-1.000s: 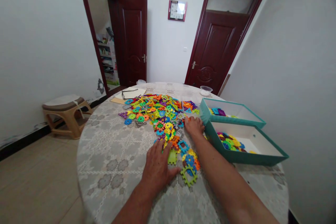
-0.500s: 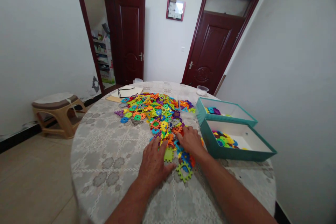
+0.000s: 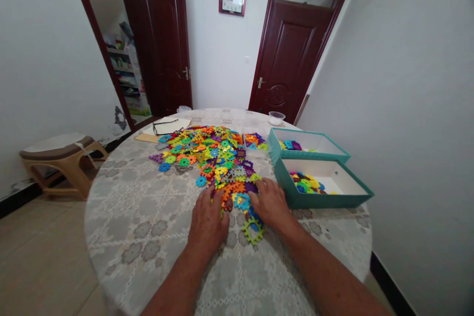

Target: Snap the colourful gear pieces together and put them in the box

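A large heap of colourful plastic interlocking gear-shaped pieces [image 3: 207, 155] lies on the round table [image 3: 122, 222]. My left hand [image 3: 207, 222] rests with its fingers down on the heap's near end. Close to it, my right hand [image 3: 270, 202] lies spread over orange, blue and purple pieces. A small group of pieces sits between the hands, partly hidden by them. Just below my right hand lies a green square-framed piece [image 3: 253, 231]. Two teal cardboard boxes lie to the right: the near one [image 3: 287, 187] holds mixed pieces, and the far one [image 3: 276, 140] holds fewer.
Glasses [image 3: 165, 126] lie on a sheet of paper at the table's far left. A clear plastic bowl [image 3: 276, 118] stands at the back. A small separate group of pieces [image 3: 254, 141] lies next to the far box. A stool [image 3: 61, 150] stands left of the table.
My hands have moved closer together, gathering pieces between them. The green square-framed piece has shifted toward the heap. The whole view has swung left and down the table.
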Demonstrator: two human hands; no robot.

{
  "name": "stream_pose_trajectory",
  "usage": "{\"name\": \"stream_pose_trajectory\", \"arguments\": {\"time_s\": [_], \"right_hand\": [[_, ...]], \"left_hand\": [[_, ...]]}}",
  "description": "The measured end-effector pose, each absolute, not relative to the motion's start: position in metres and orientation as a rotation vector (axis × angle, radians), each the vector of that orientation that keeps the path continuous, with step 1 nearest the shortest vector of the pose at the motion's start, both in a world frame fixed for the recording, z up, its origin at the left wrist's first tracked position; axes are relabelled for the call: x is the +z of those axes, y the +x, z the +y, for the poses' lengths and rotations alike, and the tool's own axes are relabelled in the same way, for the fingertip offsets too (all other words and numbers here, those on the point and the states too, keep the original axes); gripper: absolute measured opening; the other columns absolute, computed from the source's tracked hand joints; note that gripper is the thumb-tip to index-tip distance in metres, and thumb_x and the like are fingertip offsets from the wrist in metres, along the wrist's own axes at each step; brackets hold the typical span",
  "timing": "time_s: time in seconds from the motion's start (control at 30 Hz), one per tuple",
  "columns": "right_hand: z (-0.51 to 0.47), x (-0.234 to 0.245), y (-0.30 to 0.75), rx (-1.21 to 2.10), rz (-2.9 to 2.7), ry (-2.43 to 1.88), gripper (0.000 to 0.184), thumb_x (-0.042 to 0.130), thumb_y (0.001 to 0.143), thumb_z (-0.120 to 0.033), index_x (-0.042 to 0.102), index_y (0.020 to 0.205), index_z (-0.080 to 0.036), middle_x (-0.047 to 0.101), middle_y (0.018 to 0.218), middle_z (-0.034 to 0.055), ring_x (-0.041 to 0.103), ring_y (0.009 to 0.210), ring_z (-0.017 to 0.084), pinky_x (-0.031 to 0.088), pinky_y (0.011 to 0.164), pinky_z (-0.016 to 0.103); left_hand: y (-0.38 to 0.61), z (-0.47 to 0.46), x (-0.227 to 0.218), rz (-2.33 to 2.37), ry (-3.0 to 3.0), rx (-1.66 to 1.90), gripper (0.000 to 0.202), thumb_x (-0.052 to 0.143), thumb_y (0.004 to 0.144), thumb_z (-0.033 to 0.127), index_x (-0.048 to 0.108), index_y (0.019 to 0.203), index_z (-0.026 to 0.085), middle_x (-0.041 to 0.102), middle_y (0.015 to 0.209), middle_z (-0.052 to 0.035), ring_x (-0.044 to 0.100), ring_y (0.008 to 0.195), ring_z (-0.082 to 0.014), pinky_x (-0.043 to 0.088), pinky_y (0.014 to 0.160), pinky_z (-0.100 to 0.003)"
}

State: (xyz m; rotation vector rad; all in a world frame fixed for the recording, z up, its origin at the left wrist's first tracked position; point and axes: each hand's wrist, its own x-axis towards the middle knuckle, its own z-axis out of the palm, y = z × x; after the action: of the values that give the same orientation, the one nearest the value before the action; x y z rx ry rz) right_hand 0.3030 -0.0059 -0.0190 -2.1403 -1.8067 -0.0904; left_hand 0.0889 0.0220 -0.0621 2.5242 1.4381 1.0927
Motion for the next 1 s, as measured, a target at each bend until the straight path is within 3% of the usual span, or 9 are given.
{"name": "stream_pose_trajectory", "arguments": {"time_s": [0.1, 0.2, 0.5, 0.63, 0.77, 1.0], "right_hand": [[-0.002, -0.031, 0.306, -0.101, -1.747, -2.236, 0.049, 0.056, 0.101, -0.046, 0.060, 0.141, -0.018, 0.055, 0.147, 0.0201, 0.047, 0.139, 0.035, 0.034, 0.115, 0.048], [-0.001, -0.036, 0.304, -0.037, -1.746, -2.175, 0.047, 0.053, 0.103, -0.045, 0.059, 0.142, -0.020, 0.057, 0.147, 0.0175, 0.050, 0.137, 0.033, 0.035, 0.115, 0.047], [-0.003, -0.037, 0.302, 0.238, -1.802, -1.658, 0.038, 0.044, 0.098, -0.023, 0.067, 0.128, -0.019, 0.069, 0.131, 0.0128, 0.059, 0.127, 0.025, 0.041, 0.115, 0.043], [0.004, -0.036, 0.316, 0.492, -1.586, -1.580, 0.035, 0.045, 0.094, -0.026, 0.072, 0.116, -0.022, 0.074, 0.119, 0.0089, 0.067, 0.115, 0.024, 0.051, 0.103, 0.040], [0.007, -0.027, 0.335, 0.607, -1.451, -1.627, 0.038, 0.044, 0.092, -0.026, 0.072, 0.117, -0.022, 0.077, 0.106, 0.0082, 0.072, 0.099, 0.024, 0.057, 0.082, 0.035], [-0.009, -0.002, 0.354, 0.463, -1.995, -1.889, 0.024, 0.057, 0.087, -0.019, 0.075, 0.103, -0.018, 0.076, 0.105, 0.0113, 0.068, 0.098, 0.025, 0.050, 0.088, 0.034]], "left_hand": [[0.089, 0.020, -0.064, 1.443, 2.539, 1.105, 0.053, 0.061, 0.087, 0.012, 0.055, 0.140, 0.015, 0.050, 0.150, -0.0213, 0.048, 0.142, -0.0374, 0.045, 0.118, -0.060], [0.089, 0.014, -0.066, 1.422, 2.539, 1.083, 0.058, 0.066, 0.085, 0.017, 0.054, 0.142, 0.017, 0.049, 0.153, -0.0203, 0.046, 0.144, -0.0391, 0.044, 0.118, -0.062], [0.090, 0.003, -0.058, 1.472, 2.469, 0.977, 0.074, 0.084, 0.077, 0.043, 0.056, 0.141, 0.021, 0.043, 0.159, -0.0194, 0.039, 0.149, -0.0425, 0.038, 0.121, -0.063], [0.088, 0.004, -0.052, 1.597, 2.405, 0.964, 0.068, 0.085, 0.077, 0.038, 0.059, 0.138, 0.022, 0.045, 0.156, -0.0195, 0.041, 0.147, -0.0425, 0.037, 0.120, -0.064], [0.081, 0.010, -0.051, 1.652, 2.386, 0.990, 0.048, 0.073, 0.086, 0.026, 0.062, 0.132, 0.020, 0.048, 0.152, -0.0188, 0.045, 0.143, -0.0394, 0.042, 0.117, -0.060], [0.074, 0.023, -0.057, 1.454, 2.449, 1.128, 0.041, 0.057, 0.084, 0.006, 0.066, 0.123, 0.016, 0.054, 0.142, -0.0182, 0.052, 0.135, -0.0341, 0.048, 0.114, -0.055]]}}
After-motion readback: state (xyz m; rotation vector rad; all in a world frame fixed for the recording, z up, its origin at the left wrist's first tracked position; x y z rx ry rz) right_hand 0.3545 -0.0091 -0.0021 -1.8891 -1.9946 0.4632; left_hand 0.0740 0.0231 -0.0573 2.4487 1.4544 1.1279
